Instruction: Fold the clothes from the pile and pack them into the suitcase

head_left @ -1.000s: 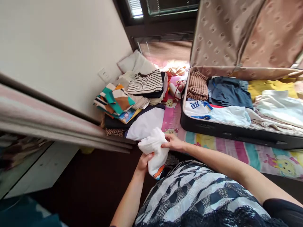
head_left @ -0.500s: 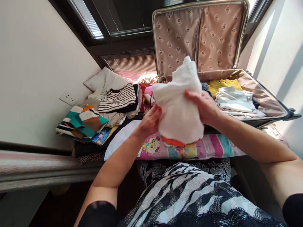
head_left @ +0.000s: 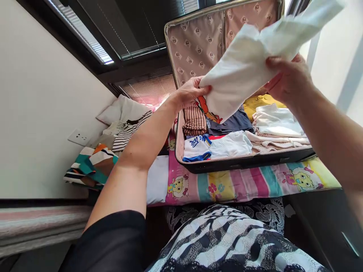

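Note:
A white garment [head_left: 249, 64] with an orange print at its lower corner is stretched out in the air above the open suitcase [head_left: 244, 163]. My left hand [head_left: 190, 91] pinches the garment's lower left edge. My right hand [head_left: 289, 77] grips its upper right part, fingers closed on the cloth. Inside the suitcase lie folded clothes: a brown striped piece [head_left: 194, 121], a dark blue one [head_left: 232, 122], a white and blue shirt [head_left: 211, 145], a yellow one [head_left: 259, 102] and white ones [head_left: 276, 121].
The suitcase rests on a bed with a striped cartoon sheet [head_left: 249, 181], its lid [head_left: 204, 41] upright against the window. A heap of folded clothes [head_left: 104, 155] and a pillow [head_left: 121, 109] lie at the left by the wall. A wall socket [head_left: 78, 136] is nearby.
Both hands have lifted the white garment from my lap up over the suitcase and pulled it apart from a bunched bundle into a spread sheet. The view has swung right and upward.

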`<state>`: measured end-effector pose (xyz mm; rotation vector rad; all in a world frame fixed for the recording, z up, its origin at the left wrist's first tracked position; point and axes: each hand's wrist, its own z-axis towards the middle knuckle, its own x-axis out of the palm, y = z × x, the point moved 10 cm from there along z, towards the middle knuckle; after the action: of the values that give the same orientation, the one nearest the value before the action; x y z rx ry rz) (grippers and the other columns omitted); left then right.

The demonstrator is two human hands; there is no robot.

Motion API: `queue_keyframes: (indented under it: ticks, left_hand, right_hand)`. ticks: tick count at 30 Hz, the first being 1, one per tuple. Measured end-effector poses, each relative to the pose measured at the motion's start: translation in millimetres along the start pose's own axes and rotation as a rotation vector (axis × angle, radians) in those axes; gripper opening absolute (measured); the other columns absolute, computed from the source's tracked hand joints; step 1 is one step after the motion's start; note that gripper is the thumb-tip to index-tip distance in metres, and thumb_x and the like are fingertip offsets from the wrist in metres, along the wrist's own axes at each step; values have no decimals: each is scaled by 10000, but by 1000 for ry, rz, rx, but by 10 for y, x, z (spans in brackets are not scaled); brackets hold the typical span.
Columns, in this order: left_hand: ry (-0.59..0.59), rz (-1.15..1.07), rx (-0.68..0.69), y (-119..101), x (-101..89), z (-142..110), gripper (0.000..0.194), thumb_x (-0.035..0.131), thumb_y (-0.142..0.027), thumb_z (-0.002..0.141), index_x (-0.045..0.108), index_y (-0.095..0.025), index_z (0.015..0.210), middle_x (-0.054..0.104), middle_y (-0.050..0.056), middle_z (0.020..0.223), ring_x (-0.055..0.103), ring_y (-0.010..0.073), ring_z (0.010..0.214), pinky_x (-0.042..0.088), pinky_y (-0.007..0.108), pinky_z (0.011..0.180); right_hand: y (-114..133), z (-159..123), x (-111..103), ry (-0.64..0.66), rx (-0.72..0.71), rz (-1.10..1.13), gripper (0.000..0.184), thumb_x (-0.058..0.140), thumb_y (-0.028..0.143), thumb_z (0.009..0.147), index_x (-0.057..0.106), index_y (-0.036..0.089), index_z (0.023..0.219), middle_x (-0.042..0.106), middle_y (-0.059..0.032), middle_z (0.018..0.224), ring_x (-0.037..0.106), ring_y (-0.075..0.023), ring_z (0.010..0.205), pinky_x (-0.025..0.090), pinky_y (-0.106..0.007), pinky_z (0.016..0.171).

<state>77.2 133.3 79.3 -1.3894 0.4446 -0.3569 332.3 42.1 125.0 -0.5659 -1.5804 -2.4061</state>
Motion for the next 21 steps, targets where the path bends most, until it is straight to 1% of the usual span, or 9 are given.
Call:
queue_keyframes:
  ticks: [3,6,8,10,14,17,19,20,21]
  left_hand:
    - [76,61,-79,279,93,178,406,938,-262,867,770,-110,1203,840,101,1104,777,356,1241,650,494,1090]
    - [127,94,-136,564,146,295,383,912,-333,896,788,-114,1185,850,101,1044,808,310,1161,660,445,1063]
    - [164,124,-169,666,115,418,369,879,-353,926,792,-118,1197,849,102,1031,816,287,1132,662,426,1042]
    - [170,189,-200,698,-5,611,354,853,-352,947,794,-129,1215,843,96,1019,824,276,1095,669,427,1007]
    - [77,454,-213,733,-340,1083,366,811,-324,967,777,-163,1295,824,88,1049,813,286,1113,657,455,1005]
    - [-173,820,-183,828,-563,1222,507,741,-267,995,671,-175,1488,782,151,1267,719,329,1322,563,508,1163]
    - [-307,1106,-190,949,-570,1136,603,695,-266,1013,575,-162,1594,676,213,1482,587,375,1487,450,562,1269]
    - [-302,1225,-195,1046,-495,1079,633,677,-284,1023,540,-157,1627,597,233,1583,506,395,1557,392,585,1305]
    - [-247,1314,-194,1165,-378,1029,653,657,-315,1036,511,-159,1654,511,237,1671,422,409,1615,340,602,1331]
  right_hand:
    - [-407,71,-321,-139,121,-28,482,798,36,619,654,242,1030,776,50,963,703,-180,1013,593,-418,1000]
    - [-782,122,-584,-238,242,-76,457,742,-37,641,685,203,1027,759,43,896,694,-153,906,616,-359,933]
    - [-970,198,-713,-252,291,-91,426,742,-26,663,688,206,1016,753,38,896,700,-154,874,640,-339,870]
    - [-1119,313,-803,-243,301,-100,389,762,0,678,676,221,986,752,28,911,725,-167,889,662,-323,826]
    - [-1490,473,-921,-281,333,-95,361,784,28,693,651,223,965,746,14,901,749,-176,883,676,-285,730]
    - [-1885,343,-1093,-352,497,-236,307,805,66,756,638,209,971,718,12,834,711,-141,745,639,-230,624]
    - [-2153,143,-1289,-317,728,-498,281,844,124,795,656,189,993,701,-19,792,693,-154,681,601,-225,559]
    - [-2236,65,-1399,-259,823,-661,295,867,165,803,673,176,1024,706,-45,796,704,-178,685,600,-245,554]
    - [-2263,49,-1496,-184,856,-824,336,889,215,806,694,164,1074,722,-78,829,728,-213,725,619,-279,582]
